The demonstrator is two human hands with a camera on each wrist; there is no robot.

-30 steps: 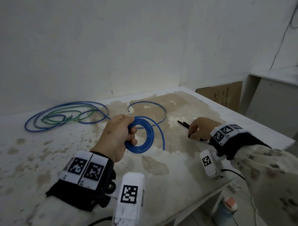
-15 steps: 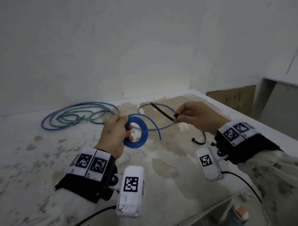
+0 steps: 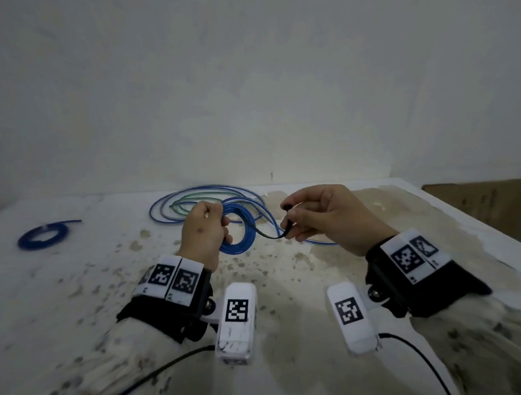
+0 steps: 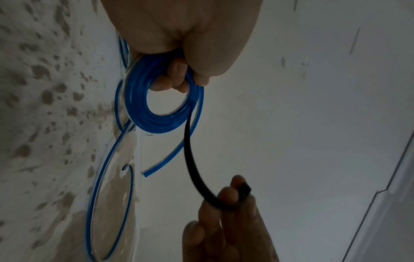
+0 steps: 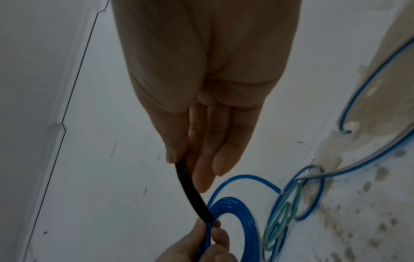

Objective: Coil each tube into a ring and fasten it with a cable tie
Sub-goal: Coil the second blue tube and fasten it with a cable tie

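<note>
Gripping blue coil [image 3: 236, 235], left hand [image 3: 202, 233] hides tie tip; right hand [image 3: 327, 218] pinches cable tie [image 3: 269, 234].

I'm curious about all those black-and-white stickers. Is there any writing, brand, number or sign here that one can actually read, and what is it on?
No readable words, brands or numbers.
Wrist bands: black-and-white square code patterns, not text; tiny marks under them are too small to read.
White wrist cameras: one code pattern each, no text.
Cardboard box: faint print, too blurred to read.
Blue coil and cable tie: no markings visible.
</note>
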